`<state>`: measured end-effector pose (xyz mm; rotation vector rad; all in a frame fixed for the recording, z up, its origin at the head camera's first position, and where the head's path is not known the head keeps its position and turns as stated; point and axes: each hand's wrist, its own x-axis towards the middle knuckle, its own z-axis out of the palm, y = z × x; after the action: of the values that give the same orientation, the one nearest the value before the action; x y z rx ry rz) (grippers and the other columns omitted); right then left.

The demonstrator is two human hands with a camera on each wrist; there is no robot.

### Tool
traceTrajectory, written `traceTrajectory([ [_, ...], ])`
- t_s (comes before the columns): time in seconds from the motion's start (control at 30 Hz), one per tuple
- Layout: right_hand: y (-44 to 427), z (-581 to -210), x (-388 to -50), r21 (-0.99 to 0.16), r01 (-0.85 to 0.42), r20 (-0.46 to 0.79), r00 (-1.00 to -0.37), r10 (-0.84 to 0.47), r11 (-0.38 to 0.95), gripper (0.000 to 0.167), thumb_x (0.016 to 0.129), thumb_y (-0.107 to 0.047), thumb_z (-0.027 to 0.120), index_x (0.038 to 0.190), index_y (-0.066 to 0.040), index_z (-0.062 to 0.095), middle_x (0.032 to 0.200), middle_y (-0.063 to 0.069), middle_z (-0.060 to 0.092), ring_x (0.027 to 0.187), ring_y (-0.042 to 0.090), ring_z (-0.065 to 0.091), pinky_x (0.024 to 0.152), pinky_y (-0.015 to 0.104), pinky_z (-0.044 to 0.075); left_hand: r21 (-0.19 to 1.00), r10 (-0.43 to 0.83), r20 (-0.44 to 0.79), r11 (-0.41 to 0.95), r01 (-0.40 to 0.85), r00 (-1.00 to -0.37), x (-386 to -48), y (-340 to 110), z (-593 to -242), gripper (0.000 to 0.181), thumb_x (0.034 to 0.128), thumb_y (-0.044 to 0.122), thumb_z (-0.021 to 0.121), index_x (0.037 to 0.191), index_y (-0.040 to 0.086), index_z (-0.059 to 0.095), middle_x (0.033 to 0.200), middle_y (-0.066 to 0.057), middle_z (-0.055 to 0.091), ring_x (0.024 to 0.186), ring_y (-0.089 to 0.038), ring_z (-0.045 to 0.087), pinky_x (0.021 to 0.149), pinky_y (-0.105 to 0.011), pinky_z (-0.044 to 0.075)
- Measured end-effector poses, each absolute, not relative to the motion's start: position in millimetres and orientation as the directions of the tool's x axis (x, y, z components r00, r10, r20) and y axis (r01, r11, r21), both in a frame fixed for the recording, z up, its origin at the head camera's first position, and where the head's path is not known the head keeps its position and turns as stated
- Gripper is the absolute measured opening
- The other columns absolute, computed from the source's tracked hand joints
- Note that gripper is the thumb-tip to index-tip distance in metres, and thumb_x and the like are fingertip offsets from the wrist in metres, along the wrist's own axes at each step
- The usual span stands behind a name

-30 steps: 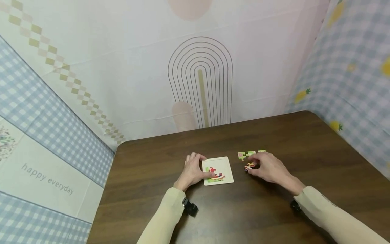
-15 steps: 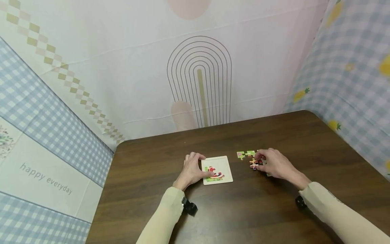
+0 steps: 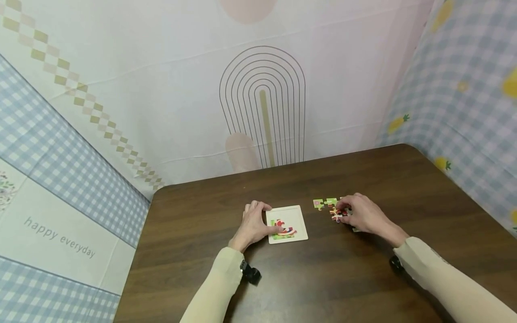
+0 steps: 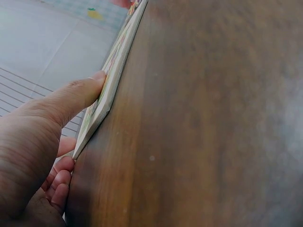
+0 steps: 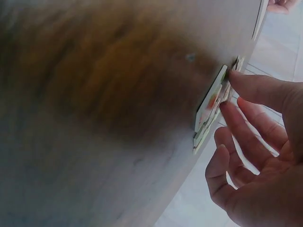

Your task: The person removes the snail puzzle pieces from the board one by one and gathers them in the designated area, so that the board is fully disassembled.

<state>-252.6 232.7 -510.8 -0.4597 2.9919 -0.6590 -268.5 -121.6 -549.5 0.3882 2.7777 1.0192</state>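
Observation:
In the head view a square cream tray (image 3: 299,224) lies flat on the table, with several joined red and green puzzle pieces (image 3: 286,232) in its lower left part. The left hand (image 3: 253,228) grips its left side, thumb over the pieces and fingers round the edge; the left wrist view shows that thumb on top of the tray (image 4: 109,97). Right of the tray, the right hand (image 3: 364,216) pinches a small patterned piece (image 3: 336,215) low over loose pieces, thumb and index finger close together. Its palm side hides some pieces.
Green puzzle pieces (image 3: 318,204) lie beside the right hand, toward the table's back. The brown wooden table (image 3: 210,215) ends at a wall of patterned cloth. Black wrist cameras (image 3: 251,273) are strapped under both sleeves.
The right hand has moved to the right and slightly back among the loose pieces, and the patterned piece has shifted with it. The left hand has stayed on the tray.

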Motion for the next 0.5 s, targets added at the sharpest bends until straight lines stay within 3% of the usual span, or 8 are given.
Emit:
traceTrajectory([
  [0.17,230.0,-510.8,-252.1,-0.408,-0.284,0.031,-0.954,-0.297,0.868,0.019,0.086,-0.013,0.091,0.103,-0.013,0.082,0.102,0.004,0.078,0.103,0.031,0.065,0.091,0.053,0.054,0.652,0.295,-0.056,0.734,0.189,-0.954,-268.3,-121.9,-549.8,0.07,0.0826,0.046,0.096,0.135,0.011,0.064,0.135,-0.01,0.057,0.122,-0.029,0.045,0.109,-0.049,0.042],
  [0.5,231.2,-512.2,-253.9,-0.429,-0.275,-0.027,-0.948,-0.317,0.86,0.016,0.091,-0.012,0.086,0.106,-0.009,0.084,0.099,0.006,0.075,0.1,0.03,0.063,0.085,0.047,0.052,0.659,0.299,-0.053,0.727,0.192,-0.953,-267.2,-122.2,-547.6,0.07,0.0825,0.047,0.095,0.135,0.012,0.064,0.135,-0.01,0.057,0.123,-0.03,0.045,0.11,-0.05,0.042],
])
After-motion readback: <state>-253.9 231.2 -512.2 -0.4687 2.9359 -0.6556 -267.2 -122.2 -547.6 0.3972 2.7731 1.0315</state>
